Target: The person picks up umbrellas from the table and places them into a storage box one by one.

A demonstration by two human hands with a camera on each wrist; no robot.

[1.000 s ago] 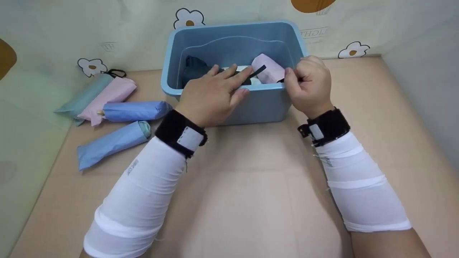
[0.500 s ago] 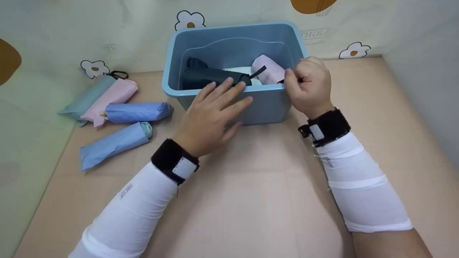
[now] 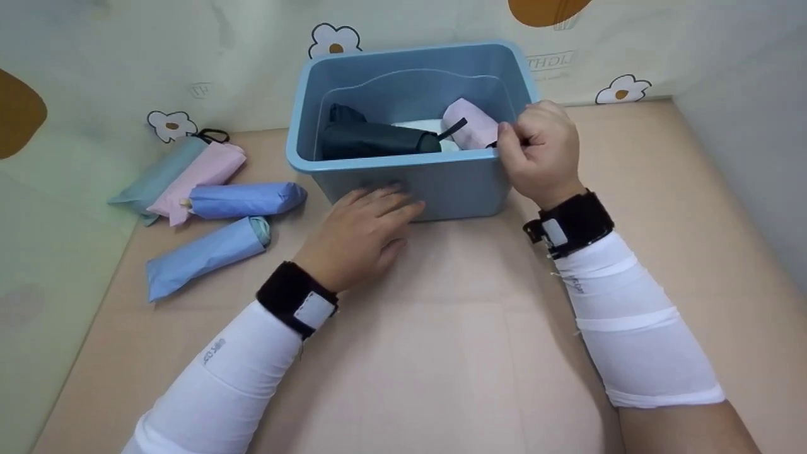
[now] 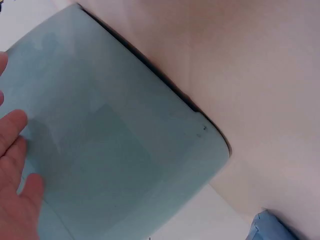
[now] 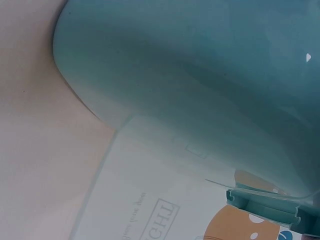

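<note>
A blue bin stands at the back of the table, holding a dark folded umbrella with a strap and a pink bundle. My right hand grips the bin's front right rim, fingers curled over it. In front of the bin's front wall is my left hand, its fingers extended and holding nothing. The left wrist view has the fingers beside the bin's wall; whether they touch it I cannot tell. The right wrist view is filled mostly by the bin.
Left of the bin lie several folded umbrellas: a green one, a pink one, a blue one and a light blue one. Behind the bin rises a covering printed with flowers.
My left hand has come out from over the bin's opening and moved down to its front, uncovering the dark umbrella. My right hand has kept its grip on the rim.
</note>
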